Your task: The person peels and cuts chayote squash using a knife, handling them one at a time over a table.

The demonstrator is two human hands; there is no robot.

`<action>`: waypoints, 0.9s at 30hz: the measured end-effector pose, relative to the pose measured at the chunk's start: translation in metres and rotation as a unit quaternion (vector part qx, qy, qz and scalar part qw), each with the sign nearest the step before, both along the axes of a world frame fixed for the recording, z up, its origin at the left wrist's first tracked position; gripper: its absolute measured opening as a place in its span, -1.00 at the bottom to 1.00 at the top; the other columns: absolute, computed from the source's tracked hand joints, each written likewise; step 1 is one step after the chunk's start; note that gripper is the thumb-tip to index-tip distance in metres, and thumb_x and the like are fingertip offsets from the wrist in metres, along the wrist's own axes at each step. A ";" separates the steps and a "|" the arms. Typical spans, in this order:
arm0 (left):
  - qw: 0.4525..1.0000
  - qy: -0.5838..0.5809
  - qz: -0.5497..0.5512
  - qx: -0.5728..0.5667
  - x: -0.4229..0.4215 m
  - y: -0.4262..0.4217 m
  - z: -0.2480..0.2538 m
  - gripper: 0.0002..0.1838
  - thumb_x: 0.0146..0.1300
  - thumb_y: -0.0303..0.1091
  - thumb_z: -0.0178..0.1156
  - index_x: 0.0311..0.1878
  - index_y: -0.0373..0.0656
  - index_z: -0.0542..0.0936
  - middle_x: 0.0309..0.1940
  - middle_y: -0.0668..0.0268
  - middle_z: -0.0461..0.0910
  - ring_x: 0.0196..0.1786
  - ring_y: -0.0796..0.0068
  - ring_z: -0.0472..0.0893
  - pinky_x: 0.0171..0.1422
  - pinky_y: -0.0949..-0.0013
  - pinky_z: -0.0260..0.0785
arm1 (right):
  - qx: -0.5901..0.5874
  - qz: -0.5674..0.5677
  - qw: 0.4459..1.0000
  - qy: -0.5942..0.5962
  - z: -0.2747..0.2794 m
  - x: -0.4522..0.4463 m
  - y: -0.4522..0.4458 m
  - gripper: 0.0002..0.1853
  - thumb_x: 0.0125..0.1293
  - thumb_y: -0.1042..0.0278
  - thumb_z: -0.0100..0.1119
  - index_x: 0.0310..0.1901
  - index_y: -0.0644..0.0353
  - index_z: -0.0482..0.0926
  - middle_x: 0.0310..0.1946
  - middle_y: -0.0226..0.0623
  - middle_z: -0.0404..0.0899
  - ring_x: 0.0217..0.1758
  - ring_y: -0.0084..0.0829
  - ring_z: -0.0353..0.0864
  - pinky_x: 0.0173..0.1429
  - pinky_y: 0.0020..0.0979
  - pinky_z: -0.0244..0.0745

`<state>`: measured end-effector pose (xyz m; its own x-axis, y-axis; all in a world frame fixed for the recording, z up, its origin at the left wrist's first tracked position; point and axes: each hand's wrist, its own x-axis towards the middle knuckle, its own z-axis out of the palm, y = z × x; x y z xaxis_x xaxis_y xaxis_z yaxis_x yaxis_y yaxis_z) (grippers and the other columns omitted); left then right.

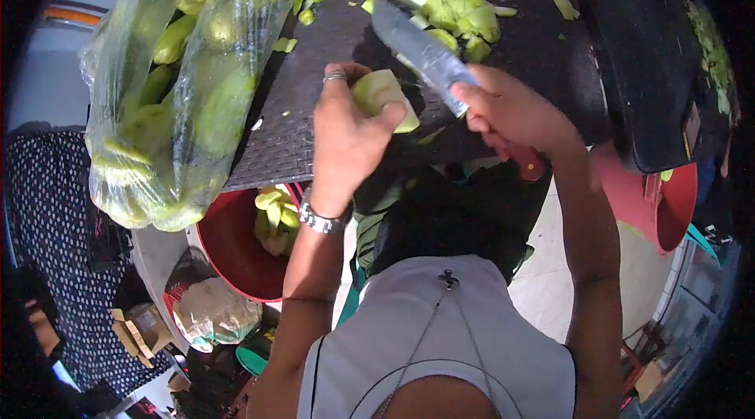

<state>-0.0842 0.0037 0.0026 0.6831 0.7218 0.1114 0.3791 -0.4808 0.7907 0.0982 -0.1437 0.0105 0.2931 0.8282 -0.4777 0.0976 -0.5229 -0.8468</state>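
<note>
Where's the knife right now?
In the head view, the knife is in the right hand, right of centre, its blade over the dark table between the green slices and the pale chunk in the left hand.

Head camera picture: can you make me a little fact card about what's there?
Left hand: holds a pale green, blocky produce piece
Right hand: grips a broad-bladed metal knife with a reddish-brown handle
Surface: dark, woven-looking tabletop, bearing a heap of light green slices
Upper left: clear plastic bag of green produce
Lower left: round red tub with yellow-green pieces inside
</note>
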 end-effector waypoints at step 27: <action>0.539 -0.401 -0.048 -0.739 0.030 -0.011 -0.003 -0.27 0.50 0.11 -0.02 0.30 -0.50 0.44 0.18 -0.12 0.63 0.14 -0.10 0.68 0.26 -0.11 0.56 | 0.174 -0.216 0.961 0.006 0.013 -0.023 -0.012 -0.76 0.62 0.24 -0.02 0.14 0.18 0.45 -0.56 -0.42 0.45 -0.72 -0.60 0.38 -0.64 -0.46 0.33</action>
<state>-0.0544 -0.0069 -0.0004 0.8850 0.3928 -0.2499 -0.3405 0.9122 0.2278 0.0757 -0.1559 0.0231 0.6413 0.7412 -0.1983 -0.0746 -0.1970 -0.9776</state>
